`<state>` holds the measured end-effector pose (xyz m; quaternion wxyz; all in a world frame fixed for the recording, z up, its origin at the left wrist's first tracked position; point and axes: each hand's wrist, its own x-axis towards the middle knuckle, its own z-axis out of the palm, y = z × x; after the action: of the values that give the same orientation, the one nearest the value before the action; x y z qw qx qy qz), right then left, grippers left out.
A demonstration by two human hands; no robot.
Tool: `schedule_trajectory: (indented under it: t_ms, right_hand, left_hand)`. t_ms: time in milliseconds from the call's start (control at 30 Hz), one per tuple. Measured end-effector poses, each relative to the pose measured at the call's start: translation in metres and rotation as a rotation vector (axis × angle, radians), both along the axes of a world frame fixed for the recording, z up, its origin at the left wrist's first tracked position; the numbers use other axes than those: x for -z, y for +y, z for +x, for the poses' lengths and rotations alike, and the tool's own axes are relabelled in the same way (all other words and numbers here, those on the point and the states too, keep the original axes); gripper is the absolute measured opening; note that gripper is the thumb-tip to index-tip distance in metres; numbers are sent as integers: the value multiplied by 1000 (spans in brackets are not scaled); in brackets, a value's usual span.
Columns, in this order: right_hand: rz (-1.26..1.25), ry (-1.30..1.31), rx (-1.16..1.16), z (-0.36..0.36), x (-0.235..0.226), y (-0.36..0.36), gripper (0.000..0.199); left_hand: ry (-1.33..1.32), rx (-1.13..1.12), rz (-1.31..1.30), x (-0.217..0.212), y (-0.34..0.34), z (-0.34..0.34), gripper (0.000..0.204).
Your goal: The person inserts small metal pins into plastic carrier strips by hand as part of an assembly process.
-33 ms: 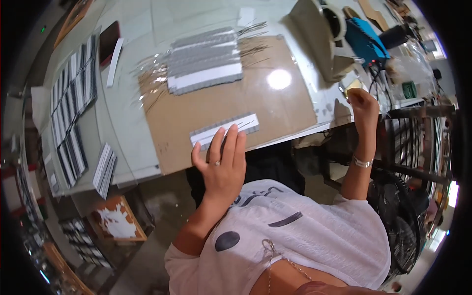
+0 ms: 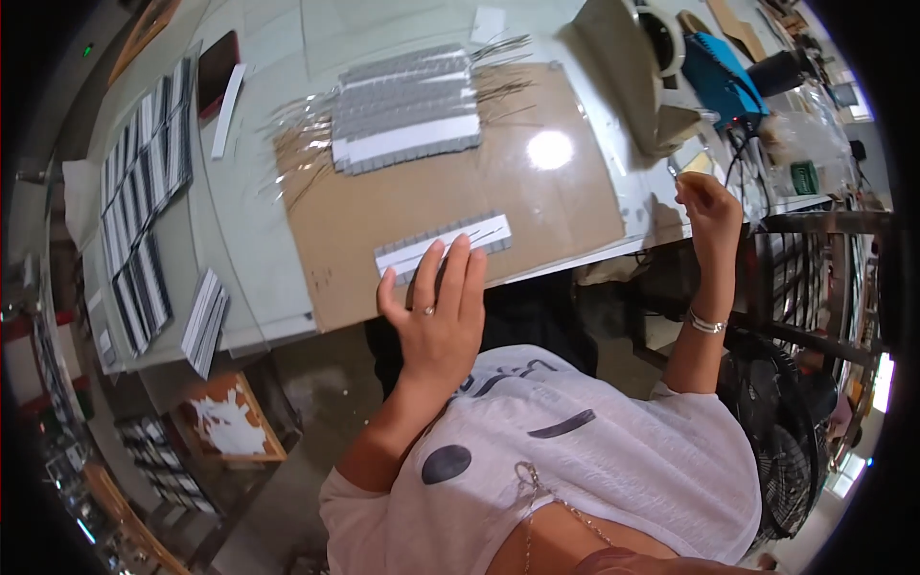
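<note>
- Left of your two hands: your left hand (image 2: 436,331) lies palm down at the near edge of the desk (image 2: 259,240), fingers extended and slightly spread, the fingertips resting on a strip; it presses from above and is not closed around anything.
- Strip: the narrow white strip with grey notched edging (image 2: 494,231) lies slightly aslant on the brown board (image 2: 565,206), near the board's front edge; thin dark lines show on its face beside your fingertips.
- Right of your two hands: your right hand (image 2: 711,204) is raised at the desk's right end, well apart from the strip, with fingers bent in toward the thumb; you cannot tell from this view whether they pinch anything.
- Stack: beyond the strip, a stack of grey and white strips (image 2: 407,105) lies on the far part of the board, with thin wires (image 2: 508,88) protruding from both ends.
- Left side of the desk: you have striped bundles (image 2: 146,196) in a long row, a smaller striped bundle (image 2: 204,321) overhanging the front edge, and a dark smartphone (image 2: 218,67) with a loose white strip (image 2: 228,110) just beside it.
- Far right: a blue case (image 2: 717,72) stands near a black cable (image 2: 740,158).
</note>
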<state>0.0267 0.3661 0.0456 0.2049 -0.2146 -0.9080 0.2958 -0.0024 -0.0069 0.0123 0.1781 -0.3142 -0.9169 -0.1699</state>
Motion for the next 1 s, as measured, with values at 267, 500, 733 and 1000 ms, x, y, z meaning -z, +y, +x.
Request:
schedule_trajectory:
  t_ms: [267,500,733,1000]
  right_hand:
    - [-486,53,-659,-30,-22,-140,15]
    - [-349,37,-830,-42,-9,-169,15]
    - [-233,59,-811,-38,-7,-176,17]
    - [-23,190,-772,-36,-7,-190,18]
  left_hand:
    - [-14,-9,-39,-2,-5,0,39]
    - [-34,9,-91,-3,-9,0,64]
    - [-90,51,17,-3,-10,-5,61]
    - [-55,93,-23,-7,-14,-9,58]
